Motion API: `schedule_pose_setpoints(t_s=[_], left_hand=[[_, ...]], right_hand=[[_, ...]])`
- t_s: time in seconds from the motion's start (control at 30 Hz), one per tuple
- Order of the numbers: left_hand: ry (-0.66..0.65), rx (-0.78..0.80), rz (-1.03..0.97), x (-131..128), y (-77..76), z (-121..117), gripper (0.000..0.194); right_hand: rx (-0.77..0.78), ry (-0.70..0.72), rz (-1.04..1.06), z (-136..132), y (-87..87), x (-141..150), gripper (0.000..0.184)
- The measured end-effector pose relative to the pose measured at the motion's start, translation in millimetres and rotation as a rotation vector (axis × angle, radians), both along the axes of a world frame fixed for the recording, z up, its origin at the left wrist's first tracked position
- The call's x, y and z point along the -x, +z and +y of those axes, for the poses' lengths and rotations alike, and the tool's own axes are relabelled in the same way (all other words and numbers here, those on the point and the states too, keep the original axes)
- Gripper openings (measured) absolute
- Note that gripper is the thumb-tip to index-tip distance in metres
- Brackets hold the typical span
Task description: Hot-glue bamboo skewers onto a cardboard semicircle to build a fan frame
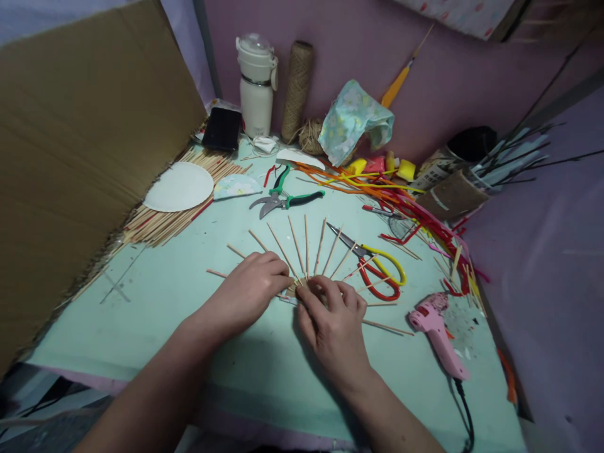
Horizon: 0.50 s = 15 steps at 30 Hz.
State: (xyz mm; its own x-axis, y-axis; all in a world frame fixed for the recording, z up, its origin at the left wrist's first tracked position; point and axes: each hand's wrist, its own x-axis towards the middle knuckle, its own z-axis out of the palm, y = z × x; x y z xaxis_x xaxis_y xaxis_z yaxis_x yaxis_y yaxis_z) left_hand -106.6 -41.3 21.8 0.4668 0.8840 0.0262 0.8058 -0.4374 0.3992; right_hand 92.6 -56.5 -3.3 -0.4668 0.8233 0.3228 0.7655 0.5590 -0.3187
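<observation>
Thin wooden sticks (296, 242) spread like a fan on the pale green table, their inner ends meeting at a small brown hub (295, 290). My left hand (255, 283) is closed, fingertips pressed on the hub's left side and covering part of the left sticks. My right hand (333, 314) has its fingers bent and closed onto the hub from the right. What exactly lies beneath the fingertips is hidden. Scissors (372, 264) with red and yellow handles lie just right of the fan, their blades partly under the sticks. Behind it are green-handled pruning shears (283, 200).
A pink glue gun (438, 336) with a cord lies at the right. Left, a white disc (179, 187) rests on a stick pile (163, 226) beside a cardboard wall (89, 138). At the back stand a white bottle (256, 94), a twine spool (297, 91) and colourful pipe cleaners (349, 181).
</observation>
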Motion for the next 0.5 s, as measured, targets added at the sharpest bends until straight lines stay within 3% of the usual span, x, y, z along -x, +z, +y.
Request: schedule_pose_setpoints(t_s=[0.5], left_hand=[[0.026, 0.037, 0.028, -2.6, 2.0, -0.8, 0.018]], right_hand=[[-0.017, 0.003, -0.017, 0.0, -1.0, 0.2, 0.023]])
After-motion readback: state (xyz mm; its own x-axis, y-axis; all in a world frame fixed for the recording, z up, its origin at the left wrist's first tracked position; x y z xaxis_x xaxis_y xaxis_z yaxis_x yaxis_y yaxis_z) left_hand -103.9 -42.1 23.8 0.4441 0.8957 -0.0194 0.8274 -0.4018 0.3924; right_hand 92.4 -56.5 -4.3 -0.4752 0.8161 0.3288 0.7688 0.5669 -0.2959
